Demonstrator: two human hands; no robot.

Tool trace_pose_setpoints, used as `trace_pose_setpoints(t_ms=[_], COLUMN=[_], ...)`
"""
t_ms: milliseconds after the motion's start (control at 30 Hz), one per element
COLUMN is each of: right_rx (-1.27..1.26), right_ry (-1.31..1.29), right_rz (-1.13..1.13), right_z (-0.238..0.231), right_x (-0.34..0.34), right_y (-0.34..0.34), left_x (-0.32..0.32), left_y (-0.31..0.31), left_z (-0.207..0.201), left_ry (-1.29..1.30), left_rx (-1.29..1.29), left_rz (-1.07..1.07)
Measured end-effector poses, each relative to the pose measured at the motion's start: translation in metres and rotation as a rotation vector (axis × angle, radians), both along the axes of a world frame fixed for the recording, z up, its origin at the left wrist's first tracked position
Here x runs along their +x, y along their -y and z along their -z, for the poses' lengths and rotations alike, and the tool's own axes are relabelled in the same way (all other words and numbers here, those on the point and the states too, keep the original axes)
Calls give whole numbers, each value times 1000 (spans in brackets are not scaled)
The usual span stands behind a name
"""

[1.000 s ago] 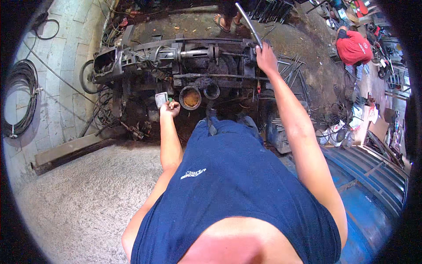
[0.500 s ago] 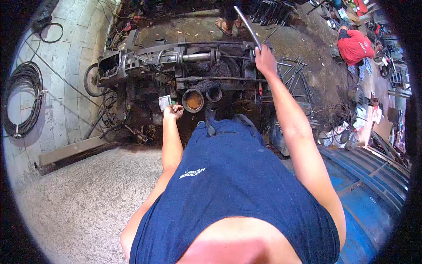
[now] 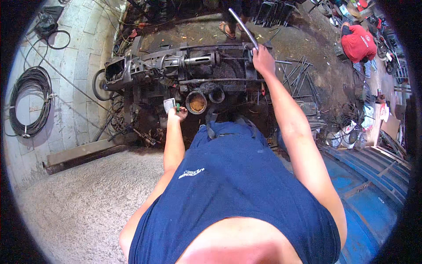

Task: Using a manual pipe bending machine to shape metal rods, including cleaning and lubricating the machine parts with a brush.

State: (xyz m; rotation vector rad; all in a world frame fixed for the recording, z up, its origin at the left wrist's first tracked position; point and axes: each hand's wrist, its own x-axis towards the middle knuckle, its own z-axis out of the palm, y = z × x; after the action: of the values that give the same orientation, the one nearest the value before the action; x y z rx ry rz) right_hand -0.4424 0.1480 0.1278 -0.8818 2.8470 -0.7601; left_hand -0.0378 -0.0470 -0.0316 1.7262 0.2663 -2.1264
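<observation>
My right hand [image 3: 263, 60] is closed around the lower end of a bare metal bar [image 3: 244, 29], which slants up and left above the machine's right end. My left hand [image 3: 177, 114] is at the machine's near side, fingers curled at a small green piece [image 3: 177, 107] beside a whitish plate [image 3: 169, 104]. What the green piece is stays too small to tell. The greasy dark machine [image 3: 151, 59] lies across in front of me, with a bright slotted shaft [image 3: 200, 60]. Close to my left hand are a round cup [image 3: 196, 102] with brown contents and a smaller dark one [image 3: 216, 94].
Metal rods [image 3: 301, 79] lie in a pile right of the machine. Beyond it stands a person's sandalled foot [image 3: 227, 30]; a person in red [image 3: 358, 43] bends at far right. Coiled black cable [image 3: 30, 101] lies at left, blue metal sheeting [image 3: 365, 189] at lower right.
The bar and my right hand have moved slightly left against the machine. A dark slot now shows on the bright shaft. My left hand stays at the green piece. The view has shifted a little.
</observation>
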Motion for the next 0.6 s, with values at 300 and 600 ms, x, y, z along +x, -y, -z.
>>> trace_pose_setpoints(t_ms=[300,600], right_rx=[10,30], right_ry=[-29,-60], right_rz=[6,-11], right_z=[-3,-9], right_x=[2,5], right_y=[-1,-2], left_x=[11,7], left_y=[-10,-23], left_z=[10,5], left_ry=[-13,102], left_rx=[-198,-314], left_rz=[75,134])
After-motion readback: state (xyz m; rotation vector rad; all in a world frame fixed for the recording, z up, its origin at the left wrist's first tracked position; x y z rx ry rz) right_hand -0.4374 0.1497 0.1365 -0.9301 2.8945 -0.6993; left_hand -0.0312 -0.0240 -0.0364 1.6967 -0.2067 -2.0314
